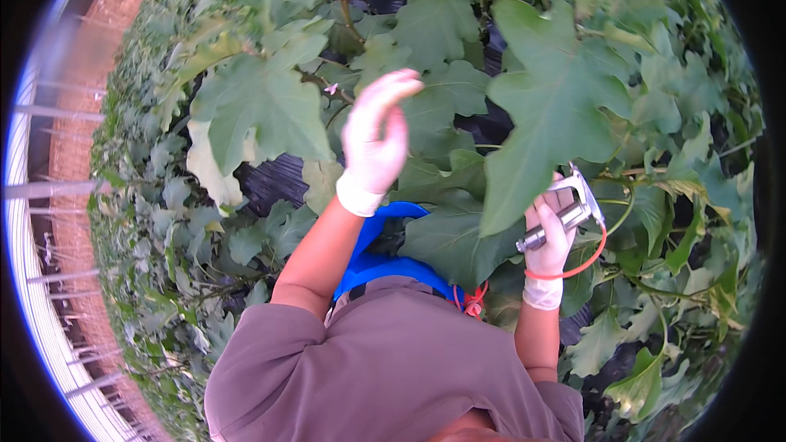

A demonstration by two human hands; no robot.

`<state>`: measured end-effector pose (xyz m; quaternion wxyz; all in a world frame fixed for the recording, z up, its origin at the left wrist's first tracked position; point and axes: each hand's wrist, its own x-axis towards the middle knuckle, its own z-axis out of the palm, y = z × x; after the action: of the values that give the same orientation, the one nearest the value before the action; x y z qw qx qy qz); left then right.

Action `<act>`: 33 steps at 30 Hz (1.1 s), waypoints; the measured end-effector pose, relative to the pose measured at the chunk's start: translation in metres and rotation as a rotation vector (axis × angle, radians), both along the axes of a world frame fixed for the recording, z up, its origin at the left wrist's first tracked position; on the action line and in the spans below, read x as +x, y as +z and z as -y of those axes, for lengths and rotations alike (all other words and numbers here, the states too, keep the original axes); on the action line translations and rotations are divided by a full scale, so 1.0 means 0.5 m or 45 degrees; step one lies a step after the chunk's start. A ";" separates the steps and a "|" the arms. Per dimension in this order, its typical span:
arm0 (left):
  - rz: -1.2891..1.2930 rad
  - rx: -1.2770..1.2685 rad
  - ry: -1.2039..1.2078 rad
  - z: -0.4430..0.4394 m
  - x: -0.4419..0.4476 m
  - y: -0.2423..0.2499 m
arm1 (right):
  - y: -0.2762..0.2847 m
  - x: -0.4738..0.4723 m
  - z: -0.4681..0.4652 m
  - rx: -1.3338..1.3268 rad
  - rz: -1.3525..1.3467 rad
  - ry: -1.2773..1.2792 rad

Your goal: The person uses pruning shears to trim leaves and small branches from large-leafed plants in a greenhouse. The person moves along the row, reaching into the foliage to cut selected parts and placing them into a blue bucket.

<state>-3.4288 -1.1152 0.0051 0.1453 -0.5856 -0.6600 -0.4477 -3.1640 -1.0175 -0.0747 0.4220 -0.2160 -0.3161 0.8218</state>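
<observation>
My left hand [376, 135], in a thin white glove, is raised in front of me among the lobed leaves of eggplant-like plants. Its fingers bend to the right, apart from the thumb, and nothing shows in it. A small pink-purple flower [331, 89] is just left of it. In my gloved right hand [551, 233] is a silver metal tool [572, 213], resembling a small spray gun, with an orange hose [586, 267] looping below. A broad leaf [552, 98] hangs over the fingertips and partly hides them. The tool's tip is unclear.
Dense foliage [270, 110] surrounds me on all sides. Black plastic mulch film [273, 179] shows between plants. At my waist are a blue cloth or bag [393, 267] and a red cord or tube [473, 302]. Metal greenhouse bars [55, 189] run along the far left.
</observation>
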 end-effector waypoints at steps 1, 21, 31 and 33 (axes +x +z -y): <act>0.045 0.144 0.140 0.047 -0.016 0.040 | 0.013 0.001 0.019 0.010 0.085 -0.009; -0.283 -0.321 0.699 0.581 -0.539 0.004 | 0.180 -0.390 0.601 0.231 0.277 0.307; 0.451 -0.530 0.275 0.630 -0.663 -0.048 | 0.128 -0.594 0.557 0.352 0.726 -0.006; 0.247 -0.630 0.184 0.616 -0.643 -0.054 | 0.112 -0.661 0.508 0.325 0.570 -0.069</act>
<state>-3.7503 -1.4230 -0.0218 -0.0345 -0.5090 -0.8002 -0.3154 -3.4943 -1.2716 -0.0187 0.3874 -0.3459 -0.4967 0.6954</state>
